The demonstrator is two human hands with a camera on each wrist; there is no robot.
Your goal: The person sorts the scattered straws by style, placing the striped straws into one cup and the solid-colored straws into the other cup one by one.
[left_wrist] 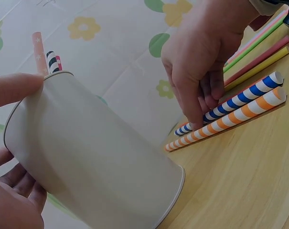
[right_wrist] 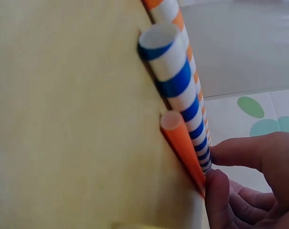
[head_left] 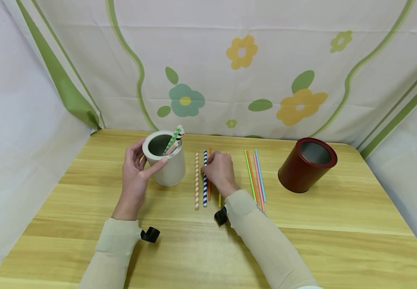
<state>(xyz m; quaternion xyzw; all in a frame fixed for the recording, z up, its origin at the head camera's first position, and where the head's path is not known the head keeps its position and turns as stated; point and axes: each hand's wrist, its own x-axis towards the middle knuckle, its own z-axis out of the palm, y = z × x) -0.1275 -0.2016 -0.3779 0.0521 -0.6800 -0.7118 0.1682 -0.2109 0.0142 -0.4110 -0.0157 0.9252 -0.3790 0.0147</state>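
On the left of the table stands a white can (head_left: 170, 170), and my left hand (head_left: 135, 170) grips it near the rim, thumb in front and fingers on the far side. Several patterned paper straws (head_left: 172, 140) lean inside the can, among them a green one, a black-and-white one and a pink one. My right hand (head_left: 220, 170) pinches a blue-and-white striped straw (right_wrist: 175, 78) between thumb and forefinger; it still lies along the tabletop. Just left of it rests an orange-and-white striped straw (left_wrist: 244, 114). On its other side lies a plain orange straw (right_wrist: 182, 143).
A yellow straw (head_left: 220, 200) lies partly under my right hand. Farther right is a row with green (head_left: 250, 174), orange, pink and blue (head_left: 260, 172) thin straws. A dark red can (head_left: 295, 172) stands at the right. Flowered cloth (head_left: 208, 60) closes off the table's back.
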